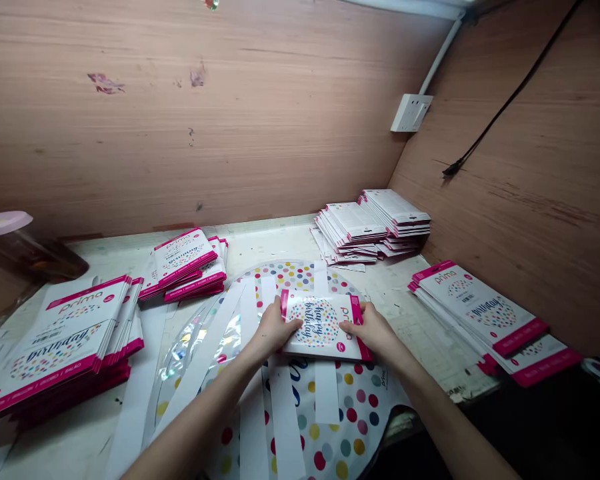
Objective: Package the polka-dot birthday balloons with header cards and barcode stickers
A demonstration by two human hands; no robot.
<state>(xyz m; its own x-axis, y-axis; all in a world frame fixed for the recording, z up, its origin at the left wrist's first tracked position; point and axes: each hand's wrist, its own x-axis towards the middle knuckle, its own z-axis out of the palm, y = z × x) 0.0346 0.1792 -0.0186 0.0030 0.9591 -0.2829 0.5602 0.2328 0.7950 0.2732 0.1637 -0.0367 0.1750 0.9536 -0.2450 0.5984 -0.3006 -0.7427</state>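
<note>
Between my two hands I hold a white and pink balloon packet (313, 323) printed "happy birthday", turned sideways. My left hand (276, 325) grips its left end, thumb on the front face. At the right end my right hand (373, 328) grips it the same way. The fingers behind the packet are hidden. Below it lies a flat foil balloon (353, 400) with coloured dots. Several white paper strips (285, 413) are spread across the balloon, partly under the packet and my forearms.
Packet stacks stand at left (65, 333), back left (183, 260), back right (360, 223) and right (480, 307). A pink-lidded jar (35, 247) sits far left. Wooden walls enclose the table; a switch plate (411, 113) and black cable (510, 97) are on them.
</note>
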